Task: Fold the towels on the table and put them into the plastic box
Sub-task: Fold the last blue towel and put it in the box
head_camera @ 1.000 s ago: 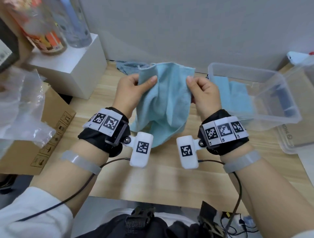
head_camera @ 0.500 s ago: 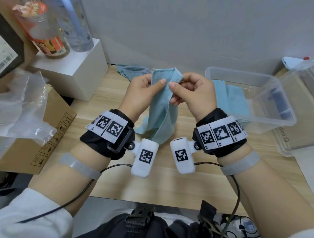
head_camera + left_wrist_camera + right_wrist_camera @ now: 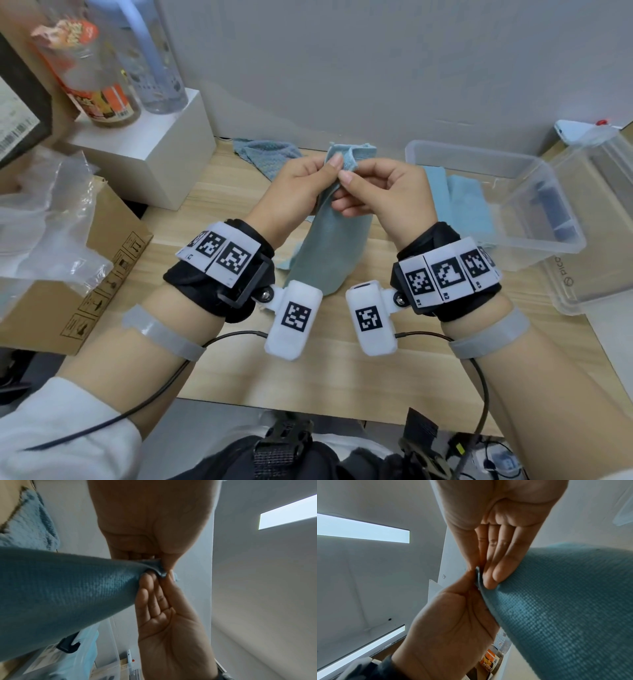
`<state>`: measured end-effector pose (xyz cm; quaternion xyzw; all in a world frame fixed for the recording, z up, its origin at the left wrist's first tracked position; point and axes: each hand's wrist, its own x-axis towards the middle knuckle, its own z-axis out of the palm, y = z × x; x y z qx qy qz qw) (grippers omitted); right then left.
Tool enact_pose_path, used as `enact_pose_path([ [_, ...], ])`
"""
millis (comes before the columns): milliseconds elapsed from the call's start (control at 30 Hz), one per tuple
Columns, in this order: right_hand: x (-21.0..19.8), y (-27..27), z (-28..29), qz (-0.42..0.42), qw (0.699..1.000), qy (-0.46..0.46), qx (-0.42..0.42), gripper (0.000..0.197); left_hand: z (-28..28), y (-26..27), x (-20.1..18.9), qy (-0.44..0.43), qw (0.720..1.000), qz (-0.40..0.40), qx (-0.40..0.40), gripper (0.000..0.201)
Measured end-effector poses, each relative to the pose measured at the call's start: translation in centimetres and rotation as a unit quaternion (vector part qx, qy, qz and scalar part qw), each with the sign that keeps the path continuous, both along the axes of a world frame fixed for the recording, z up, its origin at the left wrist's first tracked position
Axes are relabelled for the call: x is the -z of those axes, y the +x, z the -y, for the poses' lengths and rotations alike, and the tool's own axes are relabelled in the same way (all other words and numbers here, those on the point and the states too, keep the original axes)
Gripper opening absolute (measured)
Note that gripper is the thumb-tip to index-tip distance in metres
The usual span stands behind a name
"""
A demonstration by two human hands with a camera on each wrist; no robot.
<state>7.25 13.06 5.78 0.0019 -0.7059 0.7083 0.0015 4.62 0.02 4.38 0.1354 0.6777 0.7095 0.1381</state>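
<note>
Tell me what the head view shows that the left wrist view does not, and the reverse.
Only the head view shows the table, the white block with bottles, the cardboard box and both wrist bands. Only the left wrist view shows the ceiling light and both palms from below. Both show the left hand and right hand pinching the top of the hanging towel, a second towel behind, and the plastic box.

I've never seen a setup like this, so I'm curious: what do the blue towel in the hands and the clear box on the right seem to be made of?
The towel looks like soft woven cloth, perhaps microfibre: matte, with a fine waffle texture, and it hangs limp. The box looks like thin, glossy clear plastic: the table shows through its walls.
</note>
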Motion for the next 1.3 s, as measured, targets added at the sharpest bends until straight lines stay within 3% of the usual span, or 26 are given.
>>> enact_pose_path([
  [400,-0.3,0.8,-0.6,0.007,0.998,0.057,0.032,0.016,-0.4,0.7,0.2,0.018,1.000,-0.001,0.007,0.031],
  [533,-0.3,1.2,-0.7,-0.009,0.999,0.052,0.002,0.016,-0.9,1.3,0.1,0.023,0.998,-0.021,0.051,0.017],
  [633,-0.3,1.4,-0.9,-0.019,0.998,0.059,-0.034,0.026,-0.6,1.2,0.2,0.035,0.998,-0.021,0.056,0.023],
  [733,-0.5,1.3,-1.4,-0.059,0.994,0.080,0.035,0.025,-0.3,1.0,0.2,0.041,0.998,-0.009,0.054,0.026],
  [800,-0.8,0.9,-2.3,-0.118,0.982,0.114,0.094,0.021,0.0,0.9,-0.1,0.053,0.997,-0.001,0.054,0.023],
  [900,-1.3,0.5,-3.3,-0.157,0.966,0.197,0.067,0.020,0.5,0.7,-0.7,0.063,0.996,-0.005,0.068,0.025],
  [1033,-1.4,0.1,-4.1,-0.155,0.960,0.231,0.011,0.016,0.7,0.6,-1.5,0.066,0.995,-0.019,0.072,0.023],
  [1300,0.1,-0.8,-6.1,-0.090,0.941,0.326,0.020,0.024,1.9,0.1,-2.1,0.103,0.994,-0.031,0.020,0.025],
])
